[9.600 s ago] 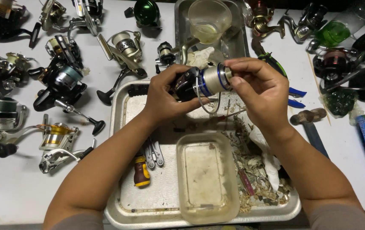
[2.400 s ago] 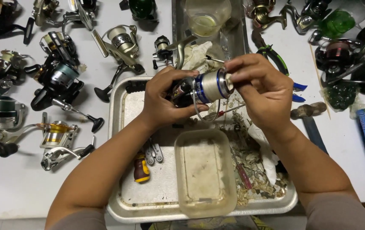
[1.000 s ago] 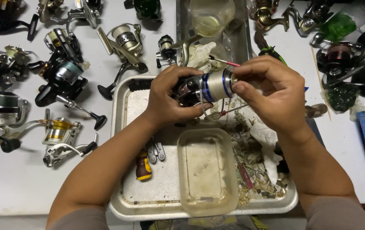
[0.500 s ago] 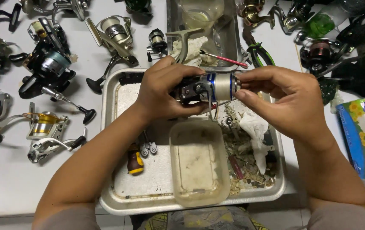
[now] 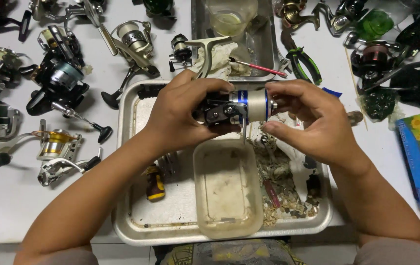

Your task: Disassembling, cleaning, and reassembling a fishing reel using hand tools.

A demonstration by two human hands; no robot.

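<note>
We hold a spinning reel (image 5: pixel 234 108) above the metal tray (image 5: pixel 126 147), our left hand (image 5: pixel 180 113) wrapped around its dark body and our right hand (image 5: pixel 313 122) pinching the front end of its blue-banded spool between thumb and fingers. We judge the step to be work on the spool's front end, seating or turning it. Any next move calls for a steady left grip while the right fingers turn, keeping the reel level over the tray so a loose part falls inside it. Just below sits an empty plastic tub (image 5: pixel 227 189); small loose parts (image 5: pixel 278 186) lie to its right. Room is tight: other reels (image 5: pixel 58 78) crowd the worktop (image 5: pixel 4 206) on the left, and a second tray (image 5: pixel 264 49) lies behind.
</note>
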